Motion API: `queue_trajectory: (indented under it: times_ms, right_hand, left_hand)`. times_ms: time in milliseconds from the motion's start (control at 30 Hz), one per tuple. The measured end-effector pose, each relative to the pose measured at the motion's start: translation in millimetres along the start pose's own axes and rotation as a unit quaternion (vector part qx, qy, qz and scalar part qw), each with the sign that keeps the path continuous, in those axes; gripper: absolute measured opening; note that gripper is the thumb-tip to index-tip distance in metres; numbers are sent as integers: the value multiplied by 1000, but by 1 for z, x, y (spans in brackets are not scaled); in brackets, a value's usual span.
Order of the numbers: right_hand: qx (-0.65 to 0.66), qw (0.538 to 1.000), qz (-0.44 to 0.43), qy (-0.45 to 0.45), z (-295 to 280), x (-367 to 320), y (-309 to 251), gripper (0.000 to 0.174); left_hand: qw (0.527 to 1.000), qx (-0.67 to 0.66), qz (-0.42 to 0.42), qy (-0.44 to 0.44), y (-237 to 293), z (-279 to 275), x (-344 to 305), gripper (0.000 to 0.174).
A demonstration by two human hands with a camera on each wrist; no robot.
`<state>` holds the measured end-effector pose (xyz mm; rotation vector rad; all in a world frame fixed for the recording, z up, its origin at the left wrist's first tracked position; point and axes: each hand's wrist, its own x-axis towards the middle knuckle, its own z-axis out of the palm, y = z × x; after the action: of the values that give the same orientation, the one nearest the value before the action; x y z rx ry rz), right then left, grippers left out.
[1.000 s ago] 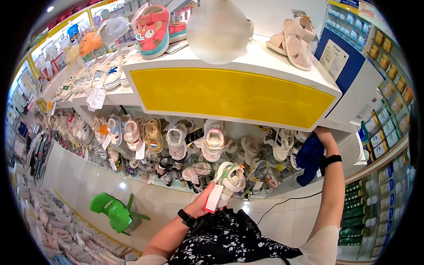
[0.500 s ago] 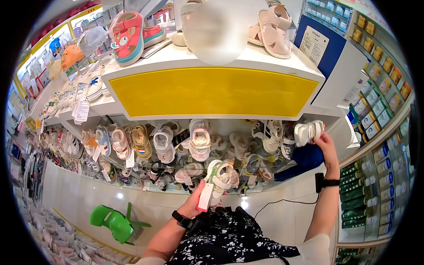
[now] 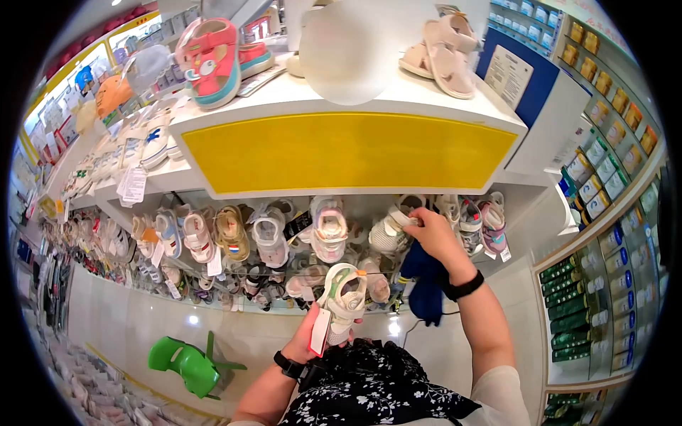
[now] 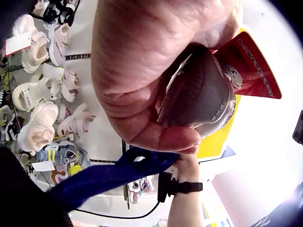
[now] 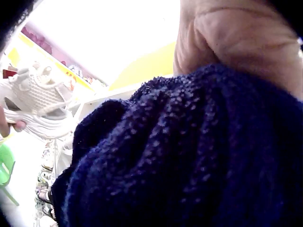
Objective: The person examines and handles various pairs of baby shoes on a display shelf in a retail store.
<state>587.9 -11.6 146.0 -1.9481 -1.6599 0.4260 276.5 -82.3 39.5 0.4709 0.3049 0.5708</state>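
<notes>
In the head view my left hand (image 3: pixel 305 338) grips a pale child's shoe (image 3: pixel 344 304) with a green inner lining, low in front of my body. A white paper tag (image 3: pixel 320 332) hangs from it. The left wrist view shows my curled fingers (image 4: pixel 161 137) around the shoe's greyish end (image 4: pixel 201 92), beside the tag's red face (image 4: pixel 253 68). My right hand (image 3: pixel 437 238) pinches a white mesh shoe (image 3: pixel 389 233) at the shelf's front and also holds a dark blue cloth (image 3: pixel 426 287), which hangs beneath. That cloth (image 5: pixel 180 156) fills most of the right wrist view.
Rows of small shoes stand on the glass shelf below the yellow panel (image 3: pixel 348 153). Above it, the white counter carries a red shoe (image 3: pixel 213 64) and beige sandals (image 3: pixel 451 53). A green chair (image 3: pixel 192 366) stands at lower left; stocked shelves (image 3: pixel 568 312) line the right.
My right hand has come out from the shelf's right end with the white shoe and blue cloth and moved left. Shoes at the right end now show. My left hand keeps its shoe.
</notes>
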Motion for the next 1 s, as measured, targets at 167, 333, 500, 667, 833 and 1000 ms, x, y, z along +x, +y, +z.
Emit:
queue_trajectory:
  times_ms: [167,333,500,667,833,1000]
  right_hand:
    - [-60,997,7,-50,52,47,12,48]
    - [-31,996,41,-75,76,71,13,51]
    - [-28,998,28,-46,81,76,15,49]
    - [18,1000,7,-16,68,56,22,45]
    - [195,974,-15,-112,18,-10,1,29]
    - [243,940,-70,-231,9,-82,-18,53]
  left_hand:
    - [999,-11,33,27,-3,-5,-17,79]
    - [998,-11,37,54,-3,-8,-30,78]
    - [999,24,27,39,0,-5,-24,78]
    - [999,34,13,-3,4,4,-6,75]
    - [1000,-6,10,-13,3,9,21,74]
    - [998,39,1,58,-9,28,49,67]
